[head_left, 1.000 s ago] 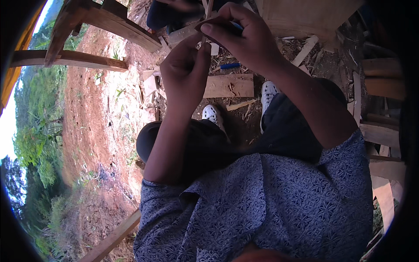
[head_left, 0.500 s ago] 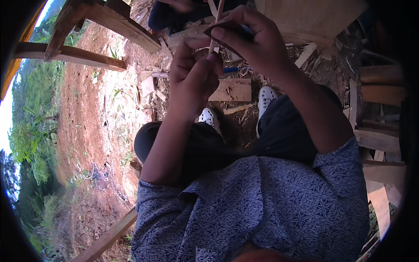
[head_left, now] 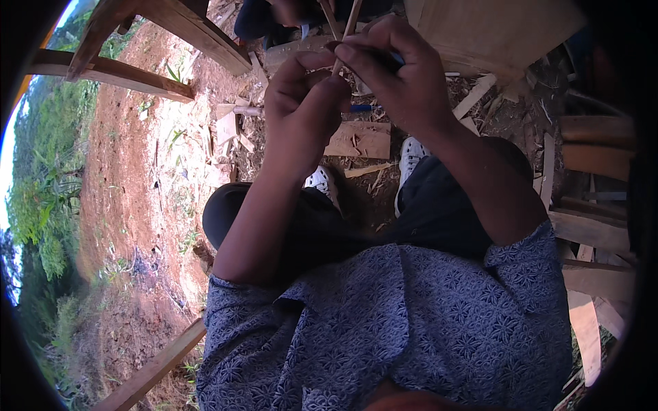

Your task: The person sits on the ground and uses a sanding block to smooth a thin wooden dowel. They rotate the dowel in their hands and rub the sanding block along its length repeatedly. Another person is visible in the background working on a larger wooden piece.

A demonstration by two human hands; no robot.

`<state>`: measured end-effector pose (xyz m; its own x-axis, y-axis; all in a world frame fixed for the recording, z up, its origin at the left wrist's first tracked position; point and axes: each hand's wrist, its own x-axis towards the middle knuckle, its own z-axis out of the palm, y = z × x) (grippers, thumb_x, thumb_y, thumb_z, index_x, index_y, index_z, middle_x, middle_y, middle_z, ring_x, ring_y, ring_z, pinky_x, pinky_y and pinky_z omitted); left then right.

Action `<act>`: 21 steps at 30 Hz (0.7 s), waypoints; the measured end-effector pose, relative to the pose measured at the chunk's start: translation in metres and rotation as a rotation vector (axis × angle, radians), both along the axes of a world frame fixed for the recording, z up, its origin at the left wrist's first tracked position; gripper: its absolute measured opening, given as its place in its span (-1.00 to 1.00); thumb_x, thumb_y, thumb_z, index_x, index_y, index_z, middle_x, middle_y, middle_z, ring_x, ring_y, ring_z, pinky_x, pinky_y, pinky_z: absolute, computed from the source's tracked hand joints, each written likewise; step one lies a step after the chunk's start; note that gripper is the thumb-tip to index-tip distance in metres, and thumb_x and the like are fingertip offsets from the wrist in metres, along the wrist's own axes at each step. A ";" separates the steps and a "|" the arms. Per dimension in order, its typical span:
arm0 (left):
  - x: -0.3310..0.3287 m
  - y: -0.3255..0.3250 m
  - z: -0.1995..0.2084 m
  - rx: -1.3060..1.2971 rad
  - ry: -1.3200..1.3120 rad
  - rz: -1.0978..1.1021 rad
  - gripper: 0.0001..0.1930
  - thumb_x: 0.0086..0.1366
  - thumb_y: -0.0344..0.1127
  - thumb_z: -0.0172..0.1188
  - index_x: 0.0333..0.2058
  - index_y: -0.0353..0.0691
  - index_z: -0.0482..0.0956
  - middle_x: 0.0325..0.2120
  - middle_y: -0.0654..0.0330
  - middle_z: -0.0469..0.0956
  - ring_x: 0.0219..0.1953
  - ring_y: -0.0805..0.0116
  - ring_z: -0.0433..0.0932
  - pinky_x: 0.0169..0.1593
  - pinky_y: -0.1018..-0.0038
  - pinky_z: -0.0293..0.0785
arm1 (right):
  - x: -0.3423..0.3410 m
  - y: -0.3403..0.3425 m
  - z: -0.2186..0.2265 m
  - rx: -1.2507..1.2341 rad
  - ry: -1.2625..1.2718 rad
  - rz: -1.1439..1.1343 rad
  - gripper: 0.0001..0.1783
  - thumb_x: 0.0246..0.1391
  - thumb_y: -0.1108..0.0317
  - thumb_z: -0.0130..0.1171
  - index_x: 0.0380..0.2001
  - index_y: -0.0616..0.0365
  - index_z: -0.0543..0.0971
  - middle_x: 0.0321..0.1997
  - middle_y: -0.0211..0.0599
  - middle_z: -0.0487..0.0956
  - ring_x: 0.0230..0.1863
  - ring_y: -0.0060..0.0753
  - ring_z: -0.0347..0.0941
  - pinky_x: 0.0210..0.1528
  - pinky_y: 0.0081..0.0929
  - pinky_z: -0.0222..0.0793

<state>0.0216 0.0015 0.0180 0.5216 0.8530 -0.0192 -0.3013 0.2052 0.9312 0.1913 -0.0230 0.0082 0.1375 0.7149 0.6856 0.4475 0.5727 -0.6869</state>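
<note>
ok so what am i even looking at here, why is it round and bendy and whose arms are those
This comes from a wide-angle camera worn on a person's head, looking down, so straight edges bend near the rim. The arms are the wearer's own. The left hand and right hand meet up top, both pinching a thin wooden stick. Below you see a patterned blue shirt, dark trousers and white shoes. The ground is red soil strewn with wood offcuts, including a flat board. Another person sits at the top edge.
</note>
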 end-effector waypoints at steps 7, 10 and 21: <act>0.001 0.002 -0.001 -0.008 -0.003 -0.032 -0.78 0.33 -0.43 0.12 -0.06 -0.27 0.50 -0.57 0.24 0.52 -0.69 0.70 0.30 -0.63 0.71 0.12 | 0.016 0.005 0.006 -0.180 0.091 -0.120 -0.88 0.17 0.38 0.35 -0.33 0.14 0.59 -0.37 -0.45 0.58 -0.25 -0.62 0.57 -0.17 -0.60 0.48; -0.001 0.007 -0.004 0.011 -0.003 0.003 -0.77 0.33 -0.43 0.09 -0.06 -0.28 0.50 -0.58 0.24 0.50 -0.71 0.68 0.28 -0.65 0.70 0.10 | -0.014 0.001 -0.017 0.018 0.034 -0.013 -0.84 0.16 0.30 0.36 -0.34 0.16 0.63 -0.38 -0.40 0.62 -0.35 -0.56 0.59 -0.29 -0.56 0.47; -0.006 0.011 -0.004 -0.150 -0.184 -0.158 -0.52 0.48 -0.13 -0.30 0.03 -0.43 0.43 -0.54 0.13 0.49 -0.81 0.55 0.21 -0.69 0.71 0.17 | 0.009 0.008 -0.005 -0.147 0.187 -0.011 -0.86 0.21 0.34 0.33 -0.30 0.14 0.59 -0.33 -0.54 0.60 -0.26 -0.76 0.52 -0.20 -0.70 0.44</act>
